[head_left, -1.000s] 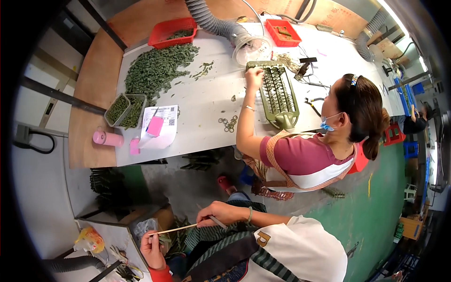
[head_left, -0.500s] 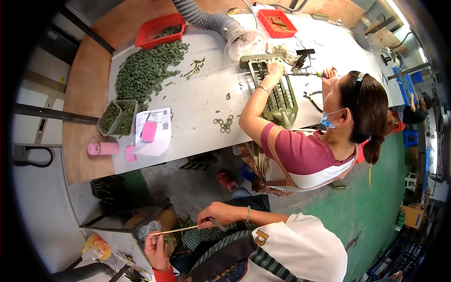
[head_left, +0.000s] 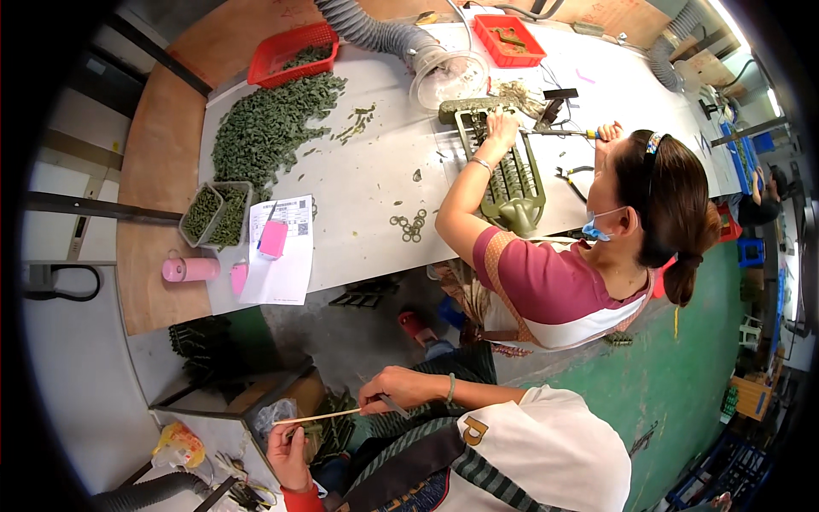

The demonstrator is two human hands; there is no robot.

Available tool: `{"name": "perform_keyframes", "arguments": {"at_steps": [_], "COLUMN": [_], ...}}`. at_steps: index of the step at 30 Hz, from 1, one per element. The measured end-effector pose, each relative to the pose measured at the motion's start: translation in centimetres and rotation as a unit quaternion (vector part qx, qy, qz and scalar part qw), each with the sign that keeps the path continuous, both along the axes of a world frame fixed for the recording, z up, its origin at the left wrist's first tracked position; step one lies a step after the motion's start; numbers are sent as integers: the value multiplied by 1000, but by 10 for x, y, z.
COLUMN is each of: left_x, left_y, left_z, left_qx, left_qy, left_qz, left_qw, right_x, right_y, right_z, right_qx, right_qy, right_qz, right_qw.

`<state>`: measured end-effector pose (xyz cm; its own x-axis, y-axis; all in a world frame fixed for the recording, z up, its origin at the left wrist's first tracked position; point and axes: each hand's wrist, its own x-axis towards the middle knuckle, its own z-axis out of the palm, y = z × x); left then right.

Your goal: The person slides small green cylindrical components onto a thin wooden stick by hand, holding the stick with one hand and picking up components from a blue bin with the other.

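Low in the head view, my right hand [head_left: 399, 390] is closed around one end of a thin, pale wooden stick [head_left: 320, 416]. A flat grey strip [head_left: 394, 406] sticks out below the same fingers. My left hand [head_left: 290, 456], in a red cuff, has its thumb and fingertips pinched by the stick's far end. What those fingertips hold is too small to make out. Small dark green pieces [head_left: 337, 418] lie beneath the stick, between my hands, partly hidden.
A co-worker [head_left: 563, 264] works at the white table [head_left: 358, 196] ahead, handling a green frame [head_left: 529, 183] with a tool. A green parts pile [head_left: 269, 124], a red basket [head_left: 294, 55] and a pink bottle [head_left: 189, 270] occupy its left. A dark-edged box [head_left: 230, 397] stands near my left hand.
The whole view has shifted slightly. My left fingers and the stick's tip have moved a little; my right hand keeps its grip. The co-worker's hands stay at the frame and tool.
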<state>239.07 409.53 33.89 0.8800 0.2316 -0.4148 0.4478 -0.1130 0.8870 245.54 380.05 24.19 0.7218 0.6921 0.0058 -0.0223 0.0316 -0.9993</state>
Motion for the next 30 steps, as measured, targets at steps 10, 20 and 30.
{"name": "perform_keyframes", "arguments": {"at_steps": [10,20,30], "left_x": [7,-14,-51], "left_y": [-15,-15,-7], "left_z": [3,5,7], "left_qx": [72,67,78], "left_qy": [-8,8,-14], "left_qz": [-23,4,110], "left_qw": [997,998,991], "right_x": [10,10,14], "right_y": [-1,8,31], "right_z": [2,-3,2], "right_qx": [7,-2,-22], "right_qy": [18,9,-2], "right_qz": [43,87,170], "right_qw": [999,996,985]}}
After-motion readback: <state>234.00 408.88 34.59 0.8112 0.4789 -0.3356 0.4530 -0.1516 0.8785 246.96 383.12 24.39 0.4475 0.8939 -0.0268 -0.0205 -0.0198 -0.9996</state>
